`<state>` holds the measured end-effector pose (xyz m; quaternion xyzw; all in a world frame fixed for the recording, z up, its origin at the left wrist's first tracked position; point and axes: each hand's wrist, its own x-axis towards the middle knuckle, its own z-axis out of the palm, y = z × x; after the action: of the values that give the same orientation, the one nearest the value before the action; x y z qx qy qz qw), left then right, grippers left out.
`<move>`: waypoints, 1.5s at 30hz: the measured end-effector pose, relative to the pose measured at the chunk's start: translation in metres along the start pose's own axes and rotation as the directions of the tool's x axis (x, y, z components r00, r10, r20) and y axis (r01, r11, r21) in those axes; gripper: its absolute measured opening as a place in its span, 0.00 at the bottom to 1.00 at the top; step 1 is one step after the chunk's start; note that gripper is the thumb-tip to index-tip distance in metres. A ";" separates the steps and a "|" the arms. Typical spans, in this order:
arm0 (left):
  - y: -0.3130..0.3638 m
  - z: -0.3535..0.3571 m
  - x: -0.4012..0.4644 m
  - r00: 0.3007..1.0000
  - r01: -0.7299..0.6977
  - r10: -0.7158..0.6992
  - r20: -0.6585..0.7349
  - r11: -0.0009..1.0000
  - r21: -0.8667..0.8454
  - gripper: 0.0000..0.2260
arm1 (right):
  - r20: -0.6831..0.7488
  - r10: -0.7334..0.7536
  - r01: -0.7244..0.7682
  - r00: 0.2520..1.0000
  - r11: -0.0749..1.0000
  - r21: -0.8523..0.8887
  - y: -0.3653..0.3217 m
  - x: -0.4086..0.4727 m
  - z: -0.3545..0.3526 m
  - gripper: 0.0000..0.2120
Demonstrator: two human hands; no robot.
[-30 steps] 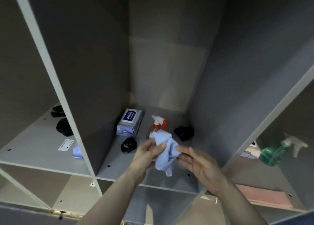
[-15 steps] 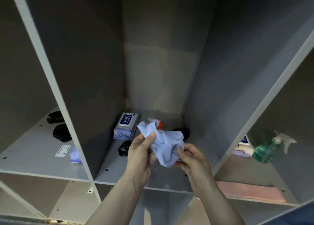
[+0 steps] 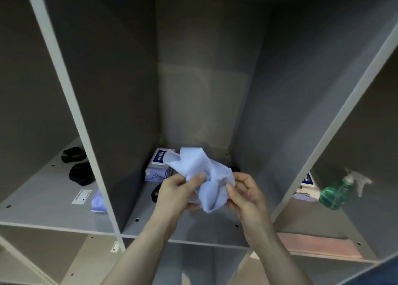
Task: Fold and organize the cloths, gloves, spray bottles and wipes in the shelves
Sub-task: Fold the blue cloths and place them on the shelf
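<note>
Bunching in both hands, the crumpled pale blue cloth (image 3: 201, 177) now stands higher and looser than half a second ago, one corner flaring up over the white-and-blue wipes pack (image 3: 158, 165) behind it. The left hand (image 3: 178, 193) pinches the fabric between thumb and curled fingers; the right hand (image 3: 246, 195), which a second ago lay flat and spread beside the cloth, now has its thumb and fingers closed on the right edge. The red-and-white spray bottle seen earlier in the middle compartment is now hidden behind the cloth.

The cloth hangs in the air just in front of the middle compartment of the grey shelf unit (image 3: 150, 231), above its floor panel. A black crumpled item (image 3: 156, 193), possibly a glove, lies on that floor beside the left wrist, partly hidden. In the left compartment sit two black gloves (image 3: 80, 172), a white label (image 3: 81, 196) and a small blue cloth (image 3: 98, 202) against the divider. The right compartment holds a green translucent spray bottle (image 3: 336, 192) with a white trigger, a second wipes pack (image 3: 307, 186) behind it, and a folded pink cloth (image 3: 318, 245) at the front edge.
</note>
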<state>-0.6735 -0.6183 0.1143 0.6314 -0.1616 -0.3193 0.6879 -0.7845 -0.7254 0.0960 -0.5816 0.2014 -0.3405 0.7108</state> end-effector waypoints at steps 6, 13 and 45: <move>-0.006 0.003 -0.004 0.975 -0.112 0.138 -0.176 0.983 0.147 0.14 | 0.074 -0.626 0.521 0.776 0.569 -0.636 -0.004 -0.023 0.018 0.12; 0.000 -0.010 -0.003 0.999 -0.001 0.002 0.046 1.000 -0.018 0.11 | 0.040 -0.193 0.172 0.980 0.743 -0.647 0.006 -0.010 0.012 0.11; -0.015 0.013 0.036 0.988 0.123 -0.141 -0.066 0.965 -0.231 0.37 | 0.035 -0.125 0.130 0.992 0.964 -0.233 0.000 -0.011 0.017 0.05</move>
<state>-0.6588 -0.6513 0.0948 0.5708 -0.0534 -0.3546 0.7386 -0.7808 -0.7056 0.0985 -0.6769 0.1952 -0.3533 0.6155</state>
